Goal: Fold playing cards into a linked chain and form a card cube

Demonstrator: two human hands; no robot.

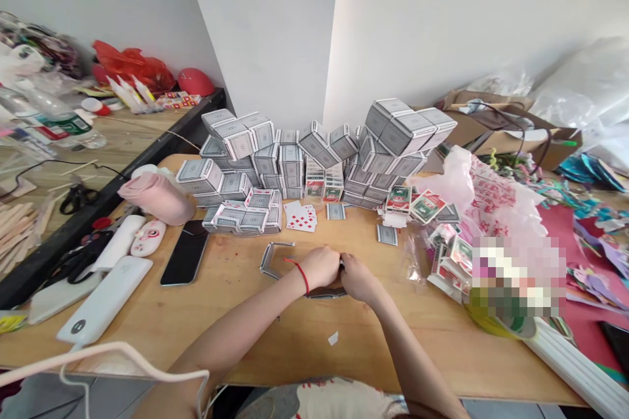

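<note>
My left hand (325, 267), with a red cord bracelet (298, 272) at its wrist, is closed. Against it is my right hand (358, 277), also closed, and the fingertips meet. Between and below them shows a grey-edged piece of folded playing card (326, 294), mostly hidden by the hands. A small dark bit shows where the fingers meet. Left of the hands stands an open frame of folded cards (268, 259). Beyond them lie red-pip playing cards (301, 217) and a face-down card (336, 211). A white paper scrap (333, 338) rests nearer to me.
Stacked grey folded-card blocks (289, 167) line the back. At right are card boxes (455, 262), a plastic bag (501, 196) and a tape roll (496, 321). A phone (185, 253), power bank (105, 301) and pink roll (157, 196) lie at left.
</note>
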